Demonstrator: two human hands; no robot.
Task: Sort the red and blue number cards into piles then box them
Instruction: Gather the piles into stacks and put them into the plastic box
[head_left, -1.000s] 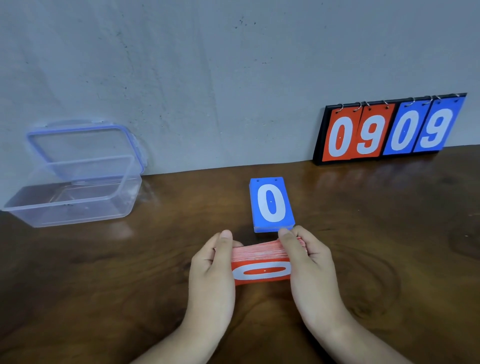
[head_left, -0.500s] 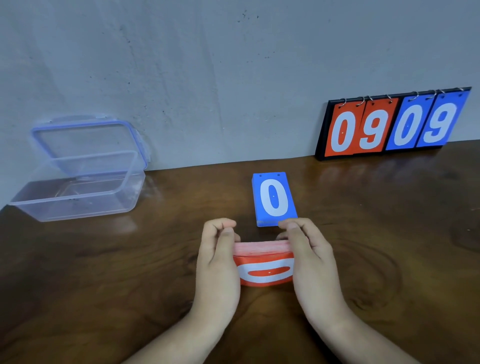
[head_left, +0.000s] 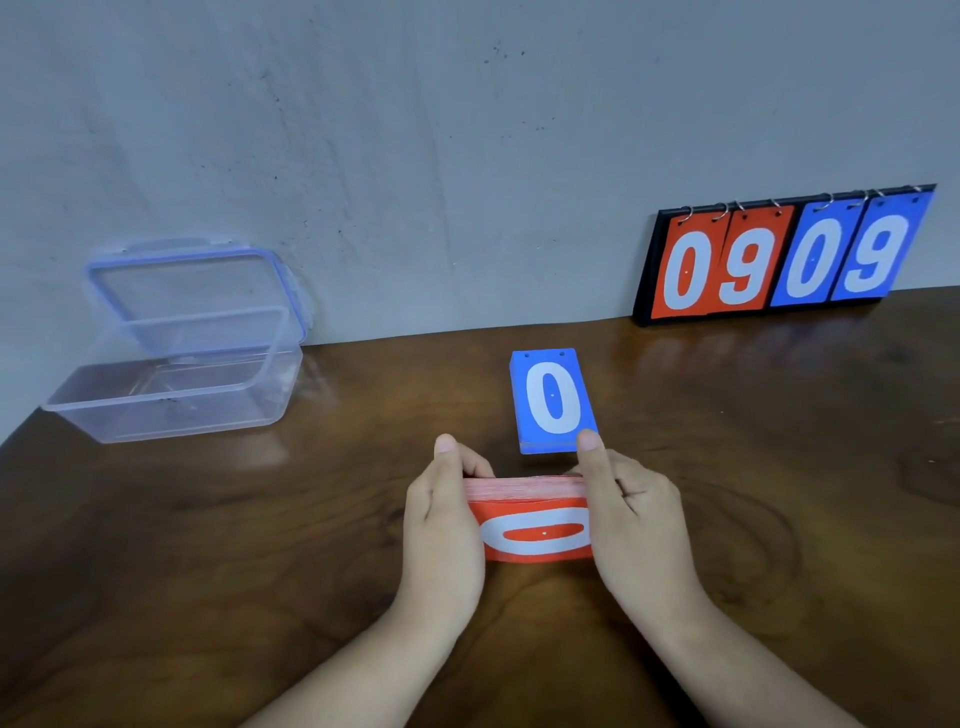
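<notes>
A stack of red number cards (head_left: 535, 525), a white 0 on its front, stands on its long edge on the wooden table (head_left: 208, 545) between my hands. My left hand (head_left: 447, 519) holds its left end and my right hand (head_left: 631, 519) holds its right end, with thumbs on top of the stack. Just behind it a pile of blue number cards (head_left: 551, 400) lies flat, a 0 facing up. A clear plastic box (head_left: 171, 384) with a blue-rimmed lid (head_left: 200, 296) tilted open behind it stands at the far left.
A black scoreboard (head_left: 787, 254) showing red 09 and blue 09 leans against the grey wall at the back right. The table's left edge runs diagonally just below the box.
Both thumbs were curled over the top of the red stack and are now straighter. The stack stays between my hands, and the blue pile and box have not moved.
</notes>
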